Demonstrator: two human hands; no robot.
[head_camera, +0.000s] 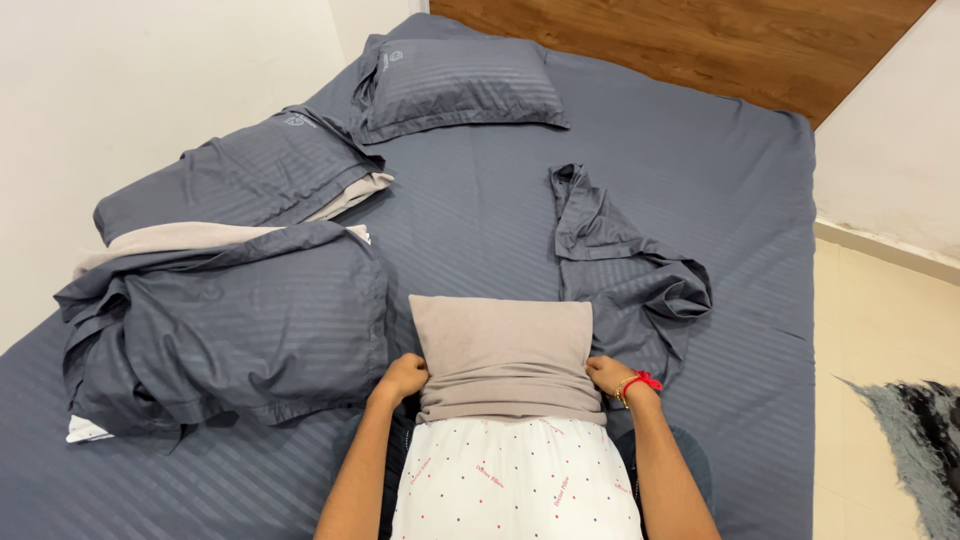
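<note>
No packages, labels, signs or screens are in view.

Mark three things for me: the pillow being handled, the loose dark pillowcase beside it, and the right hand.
taupe pillow (503, 345), head view, middle of its bare taupe face.
loose pillowcase (625, 270), head view, crumpled middle of the cloth.
right hand (607, 374), head view, back of the hand at the pillow's edge.
</note>
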